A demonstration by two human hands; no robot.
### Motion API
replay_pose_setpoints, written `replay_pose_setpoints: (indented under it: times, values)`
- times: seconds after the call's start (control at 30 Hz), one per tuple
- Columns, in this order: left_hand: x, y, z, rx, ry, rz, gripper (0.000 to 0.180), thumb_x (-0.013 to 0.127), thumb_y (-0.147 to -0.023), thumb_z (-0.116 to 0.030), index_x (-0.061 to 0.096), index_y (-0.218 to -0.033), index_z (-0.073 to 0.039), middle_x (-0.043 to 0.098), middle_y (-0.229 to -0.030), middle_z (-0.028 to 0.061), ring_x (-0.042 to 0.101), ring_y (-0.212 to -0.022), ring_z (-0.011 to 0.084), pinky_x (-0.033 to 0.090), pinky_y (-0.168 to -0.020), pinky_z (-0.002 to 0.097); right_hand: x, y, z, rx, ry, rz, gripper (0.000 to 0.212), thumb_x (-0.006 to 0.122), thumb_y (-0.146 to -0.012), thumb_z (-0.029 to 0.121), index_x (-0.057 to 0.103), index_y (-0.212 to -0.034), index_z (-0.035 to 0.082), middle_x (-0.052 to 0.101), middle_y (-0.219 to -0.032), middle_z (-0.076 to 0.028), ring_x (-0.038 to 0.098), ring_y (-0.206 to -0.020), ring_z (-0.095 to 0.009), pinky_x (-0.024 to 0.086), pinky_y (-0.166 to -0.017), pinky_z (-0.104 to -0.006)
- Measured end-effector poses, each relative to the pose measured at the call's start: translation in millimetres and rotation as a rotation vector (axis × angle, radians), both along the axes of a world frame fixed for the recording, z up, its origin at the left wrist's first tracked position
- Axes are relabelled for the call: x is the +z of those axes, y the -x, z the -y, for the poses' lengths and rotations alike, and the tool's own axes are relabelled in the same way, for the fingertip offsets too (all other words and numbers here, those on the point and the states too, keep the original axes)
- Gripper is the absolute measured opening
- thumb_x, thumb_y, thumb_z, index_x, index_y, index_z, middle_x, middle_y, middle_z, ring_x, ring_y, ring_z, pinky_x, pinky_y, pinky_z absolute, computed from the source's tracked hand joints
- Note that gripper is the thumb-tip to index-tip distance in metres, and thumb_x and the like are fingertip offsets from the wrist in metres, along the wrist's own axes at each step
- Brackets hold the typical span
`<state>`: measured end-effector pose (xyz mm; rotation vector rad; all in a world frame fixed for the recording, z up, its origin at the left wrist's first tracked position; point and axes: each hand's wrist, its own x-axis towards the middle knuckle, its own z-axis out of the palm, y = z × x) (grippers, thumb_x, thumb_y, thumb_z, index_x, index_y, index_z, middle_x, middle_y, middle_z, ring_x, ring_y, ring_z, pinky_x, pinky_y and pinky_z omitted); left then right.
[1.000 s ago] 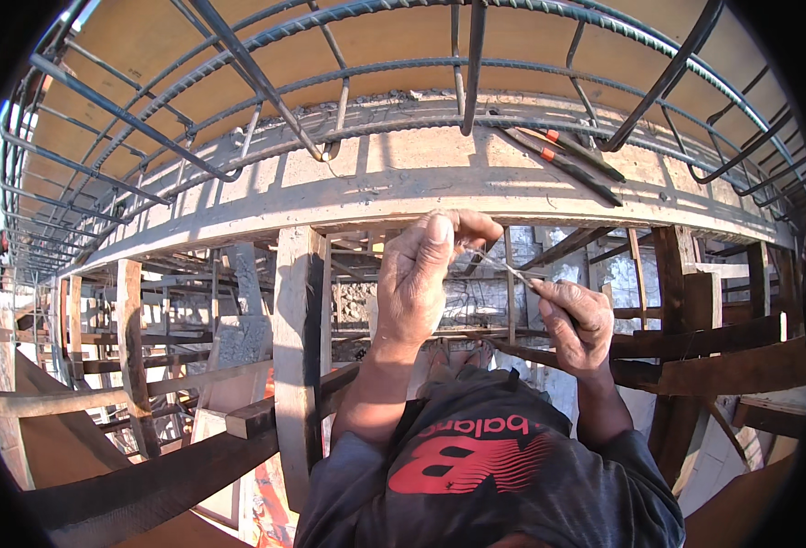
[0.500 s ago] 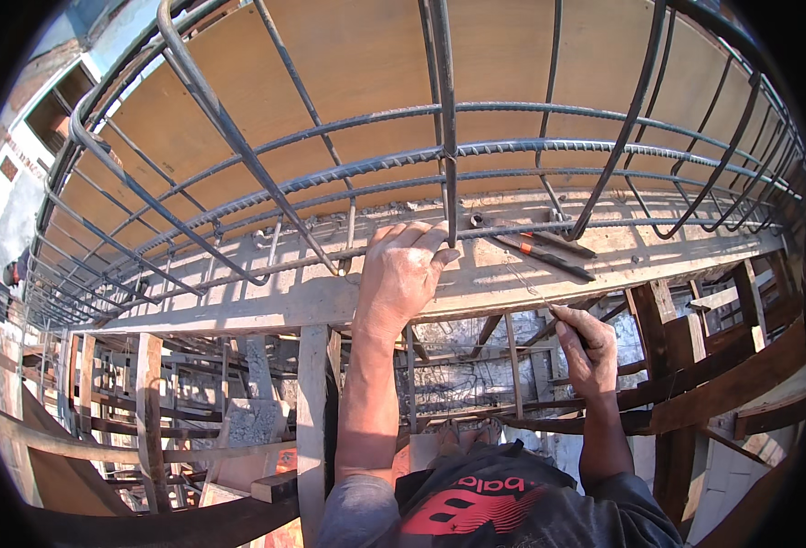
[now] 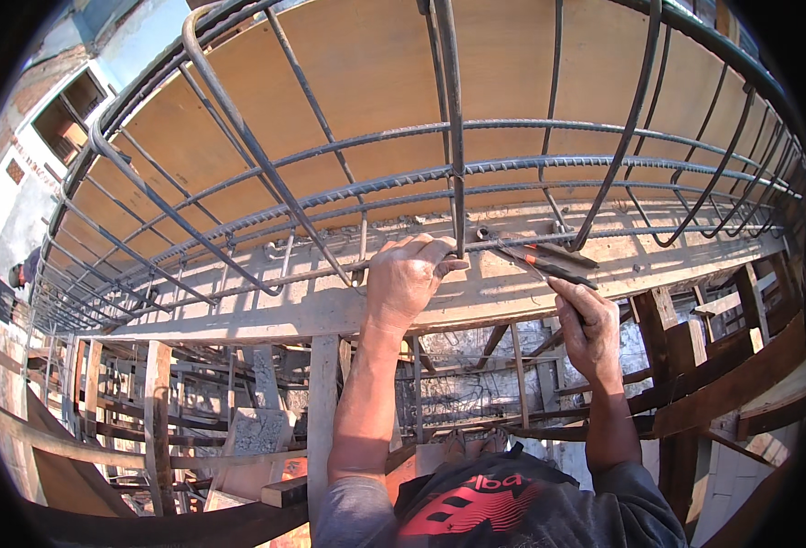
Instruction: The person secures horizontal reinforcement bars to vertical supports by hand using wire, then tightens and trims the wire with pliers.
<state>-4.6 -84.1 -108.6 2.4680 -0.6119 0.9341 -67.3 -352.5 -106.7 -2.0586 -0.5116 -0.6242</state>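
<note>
A cage of steel rebar spans the view above a wooden formwork board. My left hand is closed around the lowest long bar, beside the bottom bend of an upright stirrup. Right of it, my right hand pinches a thin wire that runs up toward the lowest bar; where its far end goes is hard to make out. Pincers with dark, orange-marked handles lie on the board just above my right fingers, under the bar.
Behind the cage stands a tan panel. Below the board are timber props and crossing planks, with lower ground seen between them. My feet show far below. A building with a window opening rises at the left.
My right hand has risen slightly toward the lowest bar and the pincers, still pinching the wire. My left hand keeps its grip on the bar. The whole view has shifted a little.
</note>
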Motion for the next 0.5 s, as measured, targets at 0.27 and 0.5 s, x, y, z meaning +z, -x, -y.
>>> replay_pose_setpoints:
  times: [0.27, 0.5]
  values:
    - [3, -3, 2, 0.012, -0.059, 0.026, 0.025, 0.081, -0.075, -0.029, 0.072, -0.09, -0.012, 0.069, -0.079, 0.0044, 0.07, -0.078, 0.0274, 0.054, -0.066, 0.0374, 34, -36, -30, -0.094, 0.495, 0.064, 0.034, 0.061, -0.085, 0.003, 0.07, -0.117, 0.008, 0.066, -0.085, -0.016, 0.068, -0.074, -0.035, 0.055, -0.064, -0.0435]
    - [-29, 17, 20, 0.082, 0.322, 0.345, 0.031, 0.083, -0.079, -0.018, 0.068, -0.103, -0.006, 0.066, -0.106, 0.0118, 0.066, -0.097, 0.0296, 0.053, -0.082, 0.0413, 49, -77, -67, -0.014, 0.735, 0.141, 0.024, 0.06, -0.081, 0.004, 0.076, -0.1, 0.007, 0.067, -0.097, -0.02, 0.07, -0.091, -0.033, 0.057, -0.074, -0.0436]
